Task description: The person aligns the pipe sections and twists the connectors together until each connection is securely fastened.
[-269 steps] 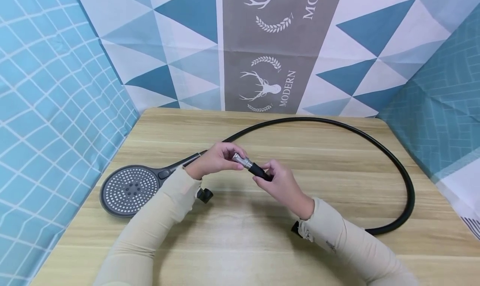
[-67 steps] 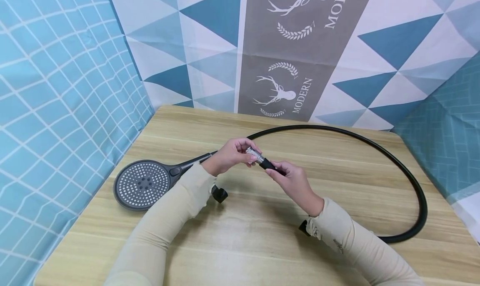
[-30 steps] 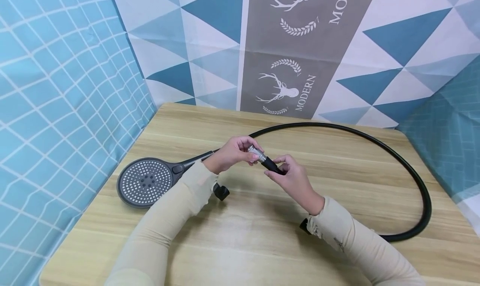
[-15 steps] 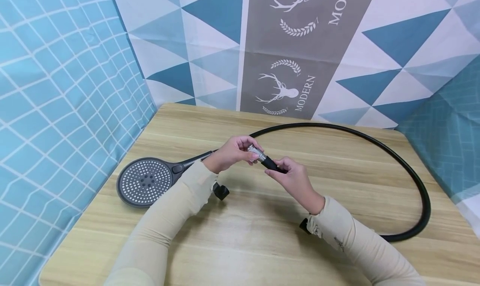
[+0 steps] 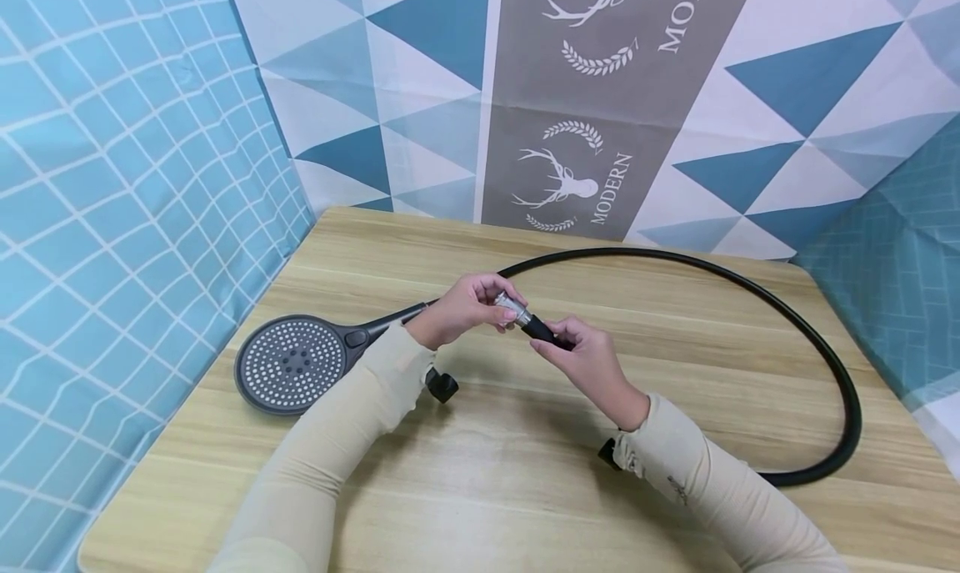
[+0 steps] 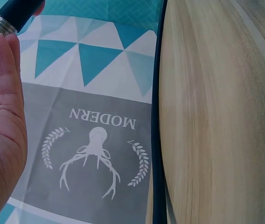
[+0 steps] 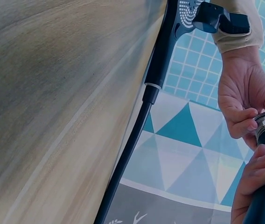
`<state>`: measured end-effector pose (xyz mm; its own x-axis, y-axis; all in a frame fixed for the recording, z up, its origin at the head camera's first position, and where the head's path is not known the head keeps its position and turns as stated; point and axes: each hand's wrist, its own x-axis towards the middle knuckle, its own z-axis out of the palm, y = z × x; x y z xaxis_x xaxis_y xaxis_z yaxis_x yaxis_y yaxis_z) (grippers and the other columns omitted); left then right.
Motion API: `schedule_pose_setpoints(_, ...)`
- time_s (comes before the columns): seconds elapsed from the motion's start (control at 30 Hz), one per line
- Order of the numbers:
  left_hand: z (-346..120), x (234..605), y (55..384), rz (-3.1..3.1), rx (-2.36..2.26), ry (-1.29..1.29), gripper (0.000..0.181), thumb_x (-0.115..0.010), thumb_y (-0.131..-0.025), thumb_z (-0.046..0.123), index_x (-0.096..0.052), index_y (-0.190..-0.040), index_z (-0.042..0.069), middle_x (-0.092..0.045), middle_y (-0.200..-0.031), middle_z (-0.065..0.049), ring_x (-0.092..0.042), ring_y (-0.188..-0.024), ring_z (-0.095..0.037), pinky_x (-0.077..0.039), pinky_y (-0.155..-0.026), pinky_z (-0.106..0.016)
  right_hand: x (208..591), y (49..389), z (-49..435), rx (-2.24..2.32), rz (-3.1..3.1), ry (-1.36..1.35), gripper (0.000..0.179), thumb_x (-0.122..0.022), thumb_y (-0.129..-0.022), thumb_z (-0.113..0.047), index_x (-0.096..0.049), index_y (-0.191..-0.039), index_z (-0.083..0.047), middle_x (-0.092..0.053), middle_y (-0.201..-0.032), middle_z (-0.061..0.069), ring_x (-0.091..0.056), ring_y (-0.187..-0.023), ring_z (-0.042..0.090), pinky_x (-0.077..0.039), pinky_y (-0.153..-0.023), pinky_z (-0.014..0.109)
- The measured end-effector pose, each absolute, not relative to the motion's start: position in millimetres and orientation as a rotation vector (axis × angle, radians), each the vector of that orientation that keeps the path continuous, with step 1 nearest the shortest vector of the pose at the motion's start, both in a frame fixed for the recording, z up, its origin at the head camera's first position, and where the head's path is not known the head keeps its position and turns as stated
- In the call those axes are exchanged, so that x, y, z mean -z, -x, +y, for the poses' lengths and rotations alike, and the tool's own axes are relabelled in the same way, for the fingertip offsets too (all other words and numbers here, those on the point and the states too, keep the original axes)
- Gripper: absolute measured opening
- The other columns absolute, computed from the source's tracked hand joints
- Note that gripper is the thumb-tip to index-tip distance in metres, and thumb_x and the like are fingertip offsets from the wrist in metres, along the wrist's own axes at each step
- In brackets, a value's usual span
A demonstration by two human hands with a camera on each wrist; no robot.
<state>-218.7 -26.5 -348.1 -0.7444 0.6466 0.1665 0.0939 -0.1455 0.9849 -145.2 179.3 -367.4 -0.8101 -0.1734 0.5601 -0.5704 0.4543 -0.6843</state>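
My left hand point(image 5: 467, 308) pinches a silver metal connector point(image 5: 511, 306) between thumb and fingers. The black hose end point(image 5: 537, 329) below the connector is held by the fingers and thumb of my right hand point(image 5: 591, 358). Both hands are raised over the table, with the piece slanting down to the right. In the left wrist view a threaded ring point(image 6: 4, 24) shows beside my fingers. A dark grey shower head point(image 5: 291, 364) lies face up at the left, its handle partly behind my left forearm.
From the shower head's handle a black hose point(image 5: 791, 314) arcs round the back and right of the wooden table point(image 5: 480, 506), then passes behind my right sleeve. A black bracket-like piece point(image 5: 442, 385) lies by my left cuff, another black piece point(image 5: 609, 454) by my right cuff.
Over the last second my right fingers have shifted slightly round the black hose end. The left hand keeps its pinch. Since the oldest frame the head view has swung a little to the left.
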Motion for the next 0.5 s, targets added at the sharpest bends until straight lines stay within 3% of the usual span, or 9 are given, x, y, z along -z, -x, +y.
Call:
schedule_pose_setpoints(0.33,-28.3,351.5,220.1,1.743,-1.944,-0.832,0.021,-0.063,-0.087,-0.006,-0.067,-0.093,0.013,-0.068,-0.088,-0.002,-0.065,-0.072,-0.011,-0.054,-0.066,-0.025,367.1,145.7,179.3,-1.366,-2.368,-0.602,0.012,-0.073,-0.083,0.0,-0.072,-0.092,0.007,-0.071,-0.077,0.015,-0.054,-0.059,0.006,-0.044,-0.051,0.02)
schedule_pose_setpoints(0.5,-27.3,350.1,220.6,1.755,-1.937,-0.846,0.019,-0.062,-0.087,-0.005,-0.067,-0.094,0.011,-0.068,-0.085,-0.002,-0.065,-0.071,-0.011,-0.054,-0.065,-0.025,367.6,146.2,180.8,-1.325,-2.383,-0.593,0.011,-0.074,-0.083,0.0,-0.072,-0.092,0.007,-0.069,-0.074,0.013,-0.051,-0.058,0.007,-0.042,-0.05,0.02)
